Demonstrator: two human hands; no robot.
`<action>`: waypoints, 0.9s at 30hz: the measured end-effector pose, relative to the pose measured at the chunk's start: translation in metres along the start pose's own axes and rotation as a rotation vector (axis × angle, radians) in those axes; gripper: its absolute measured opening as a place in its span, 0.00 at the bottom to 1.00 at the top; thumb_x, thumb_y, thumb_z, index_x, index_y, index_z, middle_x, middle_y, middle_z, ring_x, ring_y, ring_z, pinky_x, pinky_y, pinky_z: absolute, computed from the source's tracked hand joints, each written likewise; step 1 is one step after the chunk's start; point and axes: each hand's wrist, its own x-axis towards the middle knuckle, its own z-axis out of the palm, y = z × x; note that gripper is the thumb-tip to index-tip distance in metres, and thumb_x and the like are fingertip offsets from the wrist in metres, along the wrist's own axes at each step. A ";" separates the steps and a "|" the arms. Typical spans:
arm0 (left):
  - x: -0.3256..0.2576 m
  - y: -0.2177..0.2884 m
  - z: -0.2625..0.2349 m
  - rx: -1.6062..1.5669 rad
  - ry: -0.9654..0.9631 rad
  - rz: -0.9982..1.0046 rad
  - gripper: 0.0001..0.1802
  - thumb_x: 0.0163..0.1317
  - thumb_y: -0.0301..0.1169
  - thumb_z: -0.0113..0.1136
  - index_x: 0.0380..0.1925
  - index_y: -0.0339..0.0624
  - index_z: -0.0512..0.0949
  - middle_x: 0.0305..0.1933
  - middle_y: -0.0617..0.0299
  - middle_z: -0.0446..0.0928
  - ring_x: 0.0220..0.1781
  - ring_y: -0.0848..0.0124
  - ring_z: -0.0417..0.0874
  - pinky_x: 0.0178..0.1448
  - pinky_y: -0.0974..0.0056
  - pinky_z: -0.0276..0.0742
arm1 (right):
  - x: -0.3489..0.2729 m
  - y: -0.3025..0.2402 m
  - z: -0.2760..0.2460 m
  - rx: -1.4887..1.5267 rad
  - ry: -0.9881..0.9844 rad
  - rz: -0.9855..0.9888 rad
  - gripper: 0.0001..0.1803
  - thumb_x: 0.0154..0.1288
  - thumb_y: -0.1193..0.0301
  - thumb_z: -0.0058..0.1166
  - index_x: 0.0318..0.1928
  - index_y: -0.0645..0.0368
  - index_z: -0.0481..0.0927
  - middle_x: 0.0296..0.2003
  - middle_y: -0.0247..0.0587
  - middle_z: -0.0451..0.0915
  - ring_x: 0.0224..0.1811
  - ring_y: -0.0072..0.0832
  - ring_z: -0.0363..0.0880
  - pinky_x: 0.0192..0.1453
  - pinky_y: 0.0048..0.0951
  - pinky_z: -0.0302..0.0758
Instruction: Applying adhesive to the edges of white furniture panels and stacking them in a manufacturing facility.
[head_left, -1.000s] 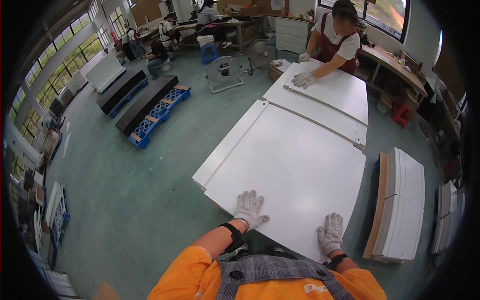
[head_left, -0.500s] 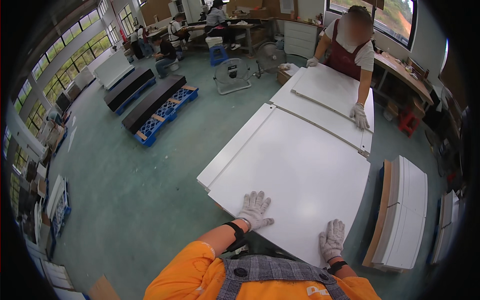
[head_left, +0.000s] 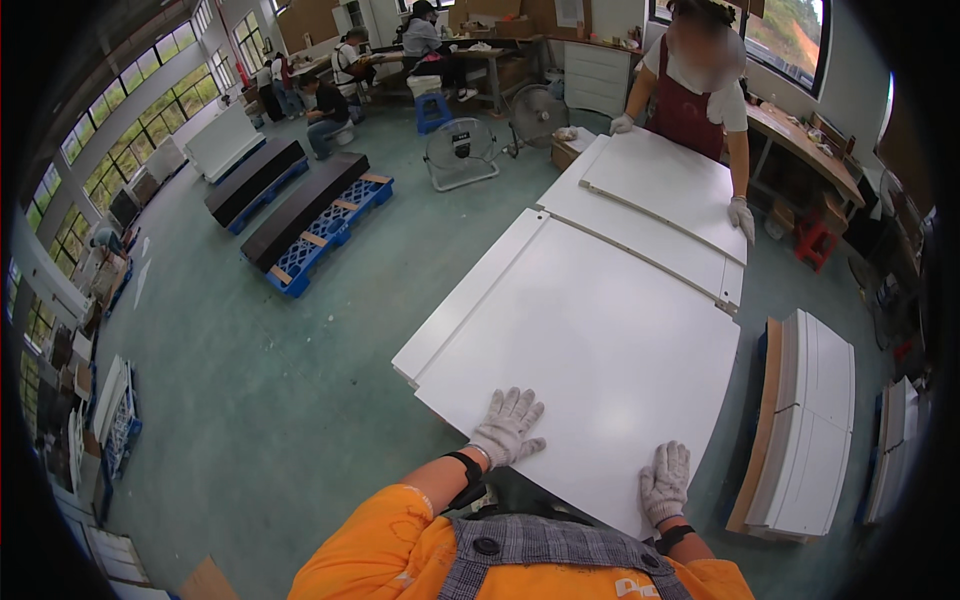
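Large white panels lie stacked flat before me, and the nearest white panel (head_left: 590, 330) fills the middle of the view. My left hand (head_left: 507, 425), in a whitish knit glove, rests palm down near its close left edge, fingers spread. Flat on the close right part of the same panel lies my gloved right hand (head_left: 665, 482), its fingers stretched out. Neither hand holds anything. Farther off, another white panel (head_left: 660, 180) lies on the stack, with a co-worker (head_left: 690, 90) in a dark red apron standing behind it, gloved hands at its two sides.
Right of the stack stands a pile of white boards (head_left: 815, 430). A red stool (head_left: 815, 240) is beyond it. Floor fans (head_left: 462, 150) stand at the back. Blue pallets (head_left: 335, 230) with long black pieces sit on the green floor at the left. Several people work behind.
The co-worker's hand on the right has slid from the top of the far panel out to its right edge. My hands stay on the near panel, almost unmoved.
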 end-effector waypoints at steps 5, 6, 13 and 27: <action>0.001 -0.001 0.001 0.010 0.017 0.007 0.41 0.64 0.59 0.40 0.70 0.44 0.54 0.75 0.45 0.46 0.77 0.47 0.42 0.77 0.44 0.31 | 0.001 0.000 0.002 -0.008 0.013 -0.005 0.33 0.57 0.62 0.50 0.61 0.69 0.66 0.64 0.60 0.61 0.70 0.56 0.53 0.76 0.52 0.44; 0.001 -0.001 0.001 0.014 0.018 0.008 0.41 0.65 0.59 0.40 0.70 0.44 0.54 0.75 0.45 0.46 0.77 0.47 0.42 0.77 0.44 0.31 | 0.001 0.000 0.002 -0.010 0.011 -0.007 0.33 0.57 0.62 0.50 0.61 0.69 0.66 0.64 0.60 0.62 0.70 0.56 0.53 0.76 0.52 0.44; -0.001 -0.001 0.001 -0.010 0.008 -0.016 0.40 0.65 0.57 0.40 0.71 0.44 0.53 0.76 0.47 0.45 0.77 0.48 0.41 0.77 0.46 0.31 | 0.002 -0.002 0.005 -0.003 0.029 -0.023 0.33 0.57 0.62 0.50 0.61 0.68 0.66 0.64 0.59 0.62 0.69 0.55 0.53 0.76 0.52 0.44; 0.004 -0.001 0.000 0.016 -0.004 -0.016 0.40 0.66 0.57 0.39 0.71 0.45 0.52 0.76 0.47 0.44 0.77 0.49 0.40 0.77 0.46 0.29 | -0.026 -0.021 0.012 -0.077 0.010 0.184 0.34 0.61 0.60 0.48 0.64 0.65 0.64 0.67 0.55 0.59 0.72 0.51 0.51 0.77 0.48 0.42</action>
